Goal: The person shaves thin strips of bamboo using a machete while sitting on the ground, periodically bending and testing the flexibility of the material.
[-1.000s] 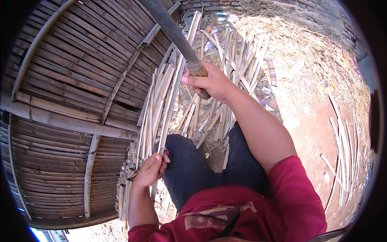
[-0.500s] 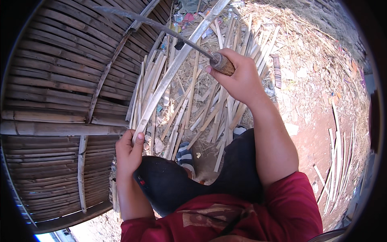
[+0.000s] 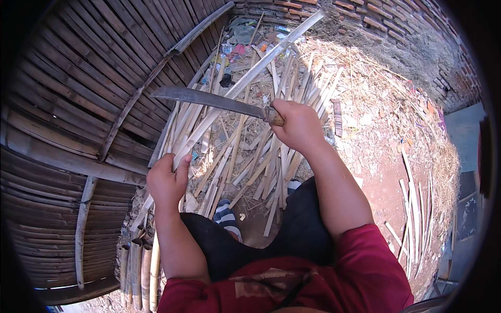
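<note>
1. Two bare hands are working here: our left hand (image 3: 168,177) is curling its fingers round a long, flat, pale bamboo strip (image 3: 250,77), with the thumb lying along it, near its lower part.
2. Our right hand (image 3: 298,125) is wrapping fully round the brown wooden handle (image 3: 276,119) of a long, dark-grey steel machete (image 3: 209,99).
3. Our bamboo strip is slanting upward and to the right from the left hand, and the blade is crossing in front of its middle; we cannot tell whether the two are touching.
4. Below and to the right of the strip, a loose heap of narrow, pale bamboo pieces (image 3: 271,167) is lying on the ground; to its left, a brown slatted bamboo wall (image 3: 62,130) is standing.
5. For good work, we judge, we are wanting a firm left grip, with the thumb lying clear of the edge, and light, shallow strokes running away from that hand and from our knees.
6. As for writing, we are finding no brand or label that can be read on the strip or machete; scattered, coloured litter (image 3: 240,49) beyond the heap is showing too small to read.
</note>
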Demonstrator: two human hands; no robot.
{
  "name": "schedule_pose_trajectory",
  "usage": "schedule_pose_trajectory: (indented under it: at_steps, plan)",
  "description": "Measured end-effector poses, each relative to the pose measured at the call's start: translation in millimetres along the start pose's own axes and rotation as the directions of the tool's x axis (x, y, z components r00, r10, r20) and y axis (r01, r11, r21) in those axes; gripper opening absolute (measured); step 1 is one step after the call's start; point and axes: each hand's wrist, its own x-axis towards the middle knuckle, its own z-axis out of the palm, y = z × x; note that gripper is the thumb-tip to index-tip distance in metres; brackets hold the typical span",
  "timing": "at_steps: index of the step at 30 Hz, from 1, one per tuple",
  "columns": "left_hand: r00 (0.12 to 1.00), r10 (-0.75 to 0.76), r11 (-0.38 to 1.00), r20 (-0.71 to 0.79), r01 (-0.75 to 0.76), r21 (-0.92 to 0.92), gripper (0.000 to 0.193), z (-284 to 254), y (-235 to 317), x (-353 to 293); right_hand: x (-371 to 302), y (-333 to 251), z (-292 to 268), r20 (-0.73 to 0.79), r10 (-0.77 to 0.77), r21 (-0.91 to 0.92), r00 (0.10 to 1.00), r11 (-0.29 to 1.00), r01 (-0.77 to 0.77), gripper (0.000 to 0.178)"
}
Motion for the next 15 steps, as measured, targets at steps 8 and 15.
schedule_pose_trajectory:
  at_steps: [8, 15]
  plan:
    - [0.989, 0.005, 0.999, -0.151, -0.012, -0.044, 0.044, -9, -32, -14, 6, -20, 2, -0.072, 0.099, 0.014, 0.993, 0.995, -0.098, 0.02]
    - [0.962, 0.015, 1.0, -0.272, -0.014, 0.005, 0.041, -17, -44, -18, 18, -22, 6, -0.124, 0.19, 0.187, 0.974, 0.968, -0.165, 0.021]
